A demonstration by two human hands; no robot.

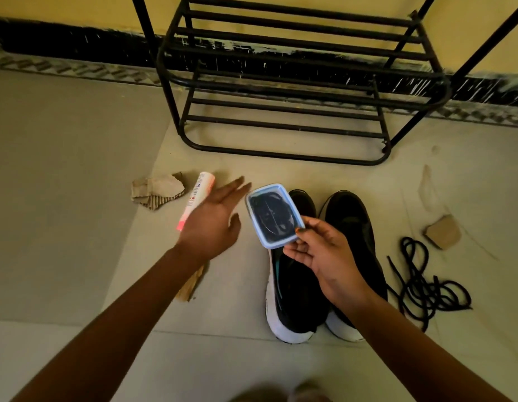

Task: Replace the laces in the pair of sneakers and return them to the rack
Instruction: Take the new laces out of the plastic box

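Observation:
Two black sneakers with white soles [298, 297] [353, 227] stand side by side on the floor, toes toward the black metal rack [284, 91]. My right hand [321, 253] pinches a small clear container with a blue rim [272, 216] above the left sneaker; dark coiled laces show inside it. My left hand [214, 219] hovers flat with straight fingers just left of the container, holding nothing. A loose pile of black laces [426, 285] lies on the floor right of the sneakers.
A white and pink tube [198, 195] lies under my left hand's far side. Torn cardboard pieces [156, 190] [442, 232] lie at the left and right. Another cardboard scrap [191, 285] sits under my left forearm. The rack's shelves hold nothing.

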